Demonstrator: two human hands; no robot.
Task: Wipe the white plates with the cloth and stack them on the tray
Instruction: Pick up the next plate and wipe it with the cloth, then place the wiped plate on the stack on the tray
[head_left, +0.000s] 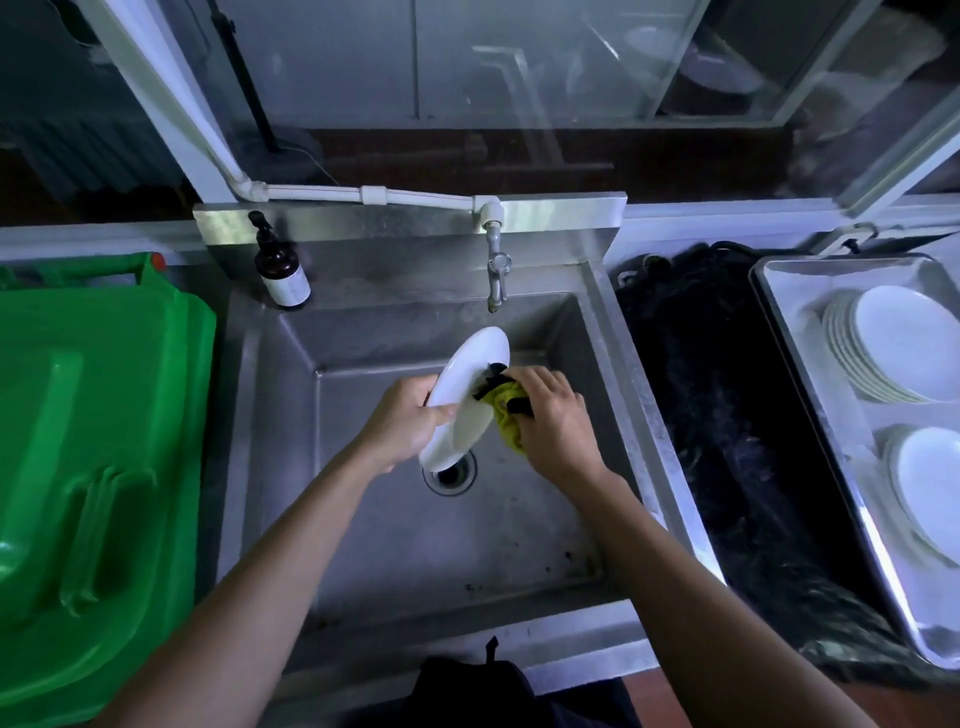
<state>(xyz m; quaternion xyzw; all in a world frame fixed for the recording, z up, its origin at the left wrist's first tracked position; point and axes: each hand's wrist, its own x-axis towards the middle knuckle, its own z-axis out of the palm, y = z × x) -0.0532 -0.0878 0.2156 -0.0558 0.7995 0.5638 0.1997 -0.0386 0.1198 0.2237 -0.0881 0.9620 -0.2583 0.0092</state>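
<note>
Wiping step: left hand (402, 421) is gripping a tilted plate (465, 397) over the sink (519, 519), right hand (553, 421) is clutching the cloth (506, 410) against it; next, probably stacking on the tray (795, 358) at right.

We're at a dishwashing station, likely a commercial kitchen: deep steel sink (415, 519), tap (496, 270) over its back wall, soap bottle (280, 270) at its back-left corner, green bin (93, 467) left, steel tray (810, 395) of stacked white plates (893, 343) right.
</note>
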